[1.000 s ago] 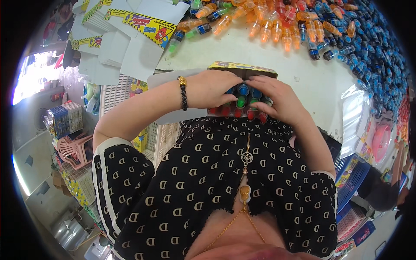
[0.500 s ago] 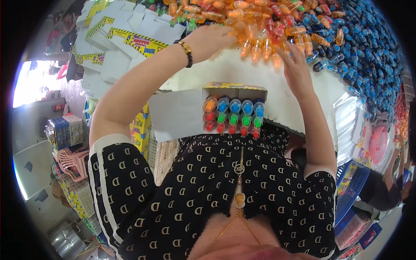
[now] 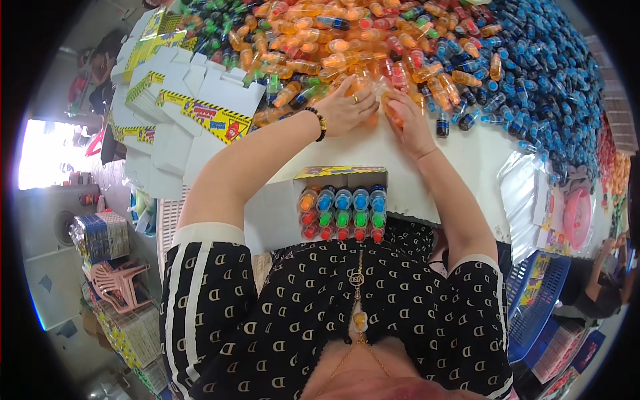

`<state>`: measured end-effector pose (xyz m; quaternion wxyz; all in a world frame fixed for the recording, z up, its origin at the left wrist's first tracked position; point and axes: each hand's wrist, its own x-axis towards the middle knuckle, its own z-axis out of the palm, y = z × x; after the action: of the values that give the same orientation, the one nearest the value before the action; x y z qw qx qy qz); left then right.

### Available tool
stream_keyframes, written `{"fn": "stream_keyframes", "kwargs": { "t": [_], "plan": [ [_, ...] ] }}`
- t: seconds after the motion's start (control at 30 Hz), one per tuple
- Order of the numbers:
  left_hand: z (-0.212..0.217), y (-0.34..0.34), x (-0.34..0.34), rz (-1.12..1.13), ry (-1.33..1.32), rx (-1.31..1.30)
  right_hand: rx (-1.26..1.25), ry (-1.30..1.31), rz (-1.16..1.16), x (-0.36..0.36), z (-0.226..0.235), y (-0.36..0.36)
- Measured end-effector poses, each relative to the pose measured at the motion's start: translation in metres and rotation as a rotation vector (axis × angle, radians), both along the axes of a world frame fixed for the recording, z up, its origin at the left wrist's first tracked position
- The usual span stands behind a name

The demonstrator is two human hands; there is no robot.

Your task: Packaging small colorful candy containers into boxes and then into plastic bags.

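My left hand [image 3: 348,112] curls over several small orange bottles [image 3: 363,80] at the near edge of the pile. Facing it, my right hand [image 3: 409,125] has its fingers closed round an orange bottle [image 3: 395,115]. The two hands cup the bottles between them, and the fingers partly hide what they grip. Nearer to me, against my shirt, stands an open cardboard box [image 3: 347,179] with its white flap [image 3: 270,215] out to the left. Rows of capped bottles [image 3: 343,217] fill it, with orange, blue, green and red tops showing.
Blue bottles [image 3: 533,100] heap up at the right of the white table [image 3: 417,187]. Flat white and yellow cartons [image 3: 183,133] are stacked at the left. A blue basket [image 3: 543,300] and a pink basin [image 3: 577,212] lie to the right, where another person's arm shows.
My hands have come closer together around the orange bottles, the right one moving left. The whole view has shifted, so the box appears lower and further left.
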<state>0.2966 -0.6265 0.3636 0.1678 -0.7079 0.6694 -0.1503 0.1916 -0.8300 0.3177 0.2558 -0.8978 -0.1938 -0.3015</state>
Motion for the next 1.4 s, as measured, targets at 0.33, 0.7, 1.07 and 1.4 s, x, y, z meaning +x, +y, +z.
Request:
{"fn": "stream_keyframes", "kwargs": {
  "t": [0.33,0.7,1.07,1.4],
  "plan": [
    [-0.004,-0.021,-0.006,-0.142,0.256,0.009,1.142,0.376,-0.441,-0.045,0.046,-0.064],
    [0.085,0.006,-0.041,0.719,1.700,-0.582,-0.056,0.727,-0.808,-0.022,0.065,-0.077],
    [0.116,0.111,-0.113,0.352,1.212,-0.423,-0.033,0.462,-0.061,-0.094,0.188,0.025],
    [0.095,0.114,-0.129,0.114,0.901,-0.504,-0.539,0.505,0.319,-0.070,0.155,0.093]
  ]
}}
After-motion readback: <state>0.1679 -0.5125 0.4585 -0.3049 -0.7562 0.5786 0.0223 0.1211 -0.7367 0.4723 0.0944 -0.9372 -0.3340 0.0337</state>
